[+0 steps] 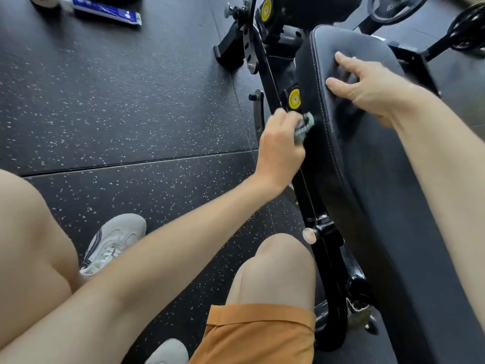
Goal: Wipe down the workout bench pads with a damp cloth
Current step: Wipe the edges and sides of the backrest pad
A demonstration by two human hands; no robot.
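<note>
Though mostly hidden within left hand [279, 145], cloth [304, 126] against pad [367, 166] side.

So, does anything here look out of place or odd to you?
A blue and white tube lies loose on the rubber floor, top left, well away from the bench. It resembles toothpaste, odd for a gym. Nothing looks spilled or damaged.

No text can be read with certainty. Print is carried on a round yellow sticker [294, 99] and a second yellow sticker [266, 9], both fixed to the black metal frame of the workout bench [305, 195], on a blue-and-white tube [105, 9], and on a black weight plate [393, 6], but all of it is too blurred to be made out.
</note>
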